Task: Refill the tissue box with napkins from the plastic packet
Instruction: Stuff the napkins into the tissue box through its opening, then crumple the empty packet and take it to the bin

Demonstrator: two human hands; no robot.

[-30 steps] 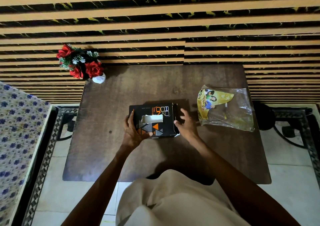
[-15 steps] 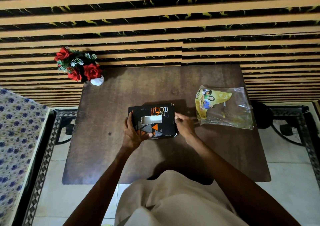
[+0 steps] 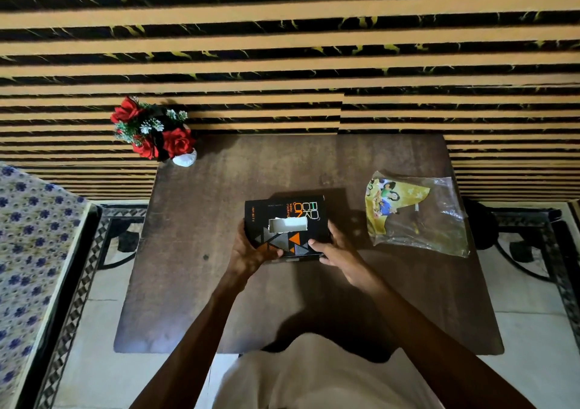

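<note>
ok so I've got the tissue box (image 3: 287, 226) mid-table on the brown table (image 3: 194, 283), black card with orange lettering, grey and orange triangles, and a ragged white slot cut in the top. My left hand (image 3: 251, 251) is wrapped round its near-left corner, thumb on top; right hand (image 3: 337, 250) grips the near-right corner, fingers curled along the side. The plastic packet (image 3: 414, 214) lies flat off to the right, well apart, clear with a yellow printed bit inside.
</note>
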